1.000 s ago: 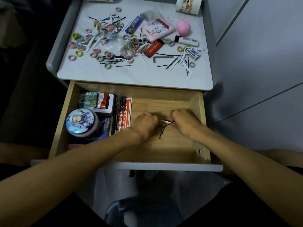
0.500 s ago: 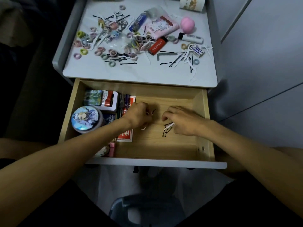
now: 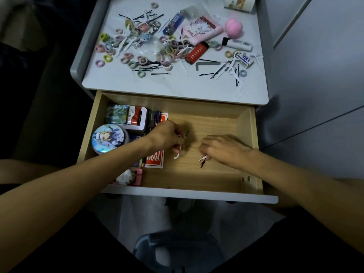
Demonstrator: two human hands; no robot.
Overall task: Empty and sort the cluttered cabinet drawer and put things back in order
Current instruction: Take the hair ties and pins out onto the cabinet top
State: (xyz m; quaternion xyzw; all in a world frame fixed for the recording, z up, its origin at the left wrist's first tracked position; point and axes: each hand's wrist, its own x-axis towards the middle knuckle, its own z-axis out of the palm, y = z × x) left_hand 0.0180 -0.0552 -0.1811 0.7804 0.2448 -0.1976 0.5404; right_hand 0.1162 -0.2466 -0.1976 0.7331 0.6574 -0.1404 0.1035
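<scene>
Dim light falls on a grey cabinet whose wooden drawer (image 3: 254, 146) is pulled out below the cluttered counter (image 3: 177, 85). Inside the drawer, the left hand (image 3: 167, 136) curls around a black bobby pin (image 3: 187, 133) and a white floss pick (image 3: 176, 155). The right hand (image 3: 222, 149), near it, pinches a small bunch of pins (image 3: 202, 162). To their left lie a red card box (image 3: 155, 161) and a round illustrated tin (image 3: 109, 139). Hair ties (image 3: 108, 58), a red lighter (image 3: 197, 53) and more pins litter the counter.

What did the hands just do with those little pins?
The left hand and right hand were together on one bundle; now they've pulled apart, left holding a hairpin and white pick, right gripping the other pins. The round tin and cabinet-top clutter stayed put.
</scene>
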